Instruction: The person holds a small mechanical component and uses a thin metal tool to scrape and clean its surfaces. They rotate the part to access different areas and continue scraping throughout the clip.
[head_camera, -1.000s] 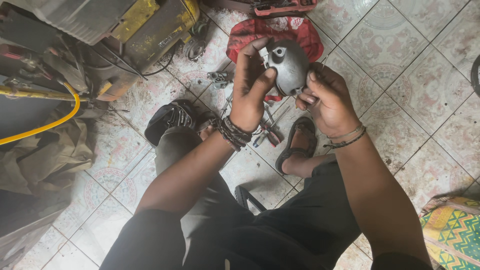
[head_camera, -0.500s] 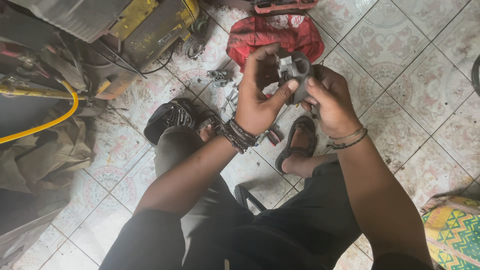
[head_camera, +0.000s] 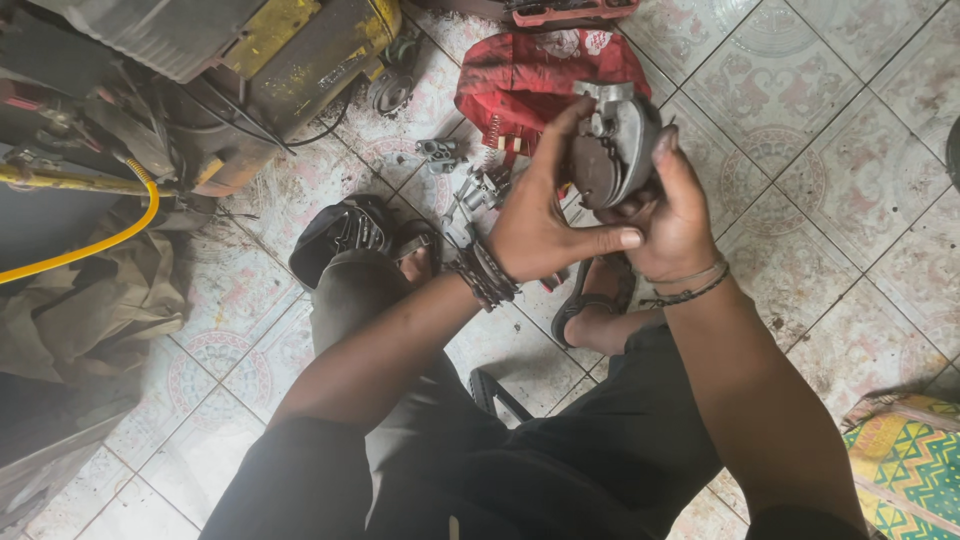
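Observation:
A grey metal brake caliper (head_camera: 612, 140) with a dark pad face is held up in front of me over the tiled floor. My left hand (head_camera: 545, 215) grips its left side, fingers reaching up along the pad. My right hand (head_camera: 672, 200) cups it from below and the right, thumb against its edge. Both wrists wear dark bracelets. Several small metal parts (head_camera: 470, 190) lie on the floor just beyond my left hand.
A red cloth (head_camera: 530, 80) lies on the tiles behind the caliper. A yellow machine (head_camera: 290, 50) with a yellow hose (head_camera: 100, 240) stands at the left. My sandalled feet (head_camera: 590, 300) rest below the hands. A patterned mat (head_camera: 905, 460) is at the lower right.
Both hands have turned the caliper, so its dark pad face now shows instead of the rounded grey housing. The hands stayed at about the same place.

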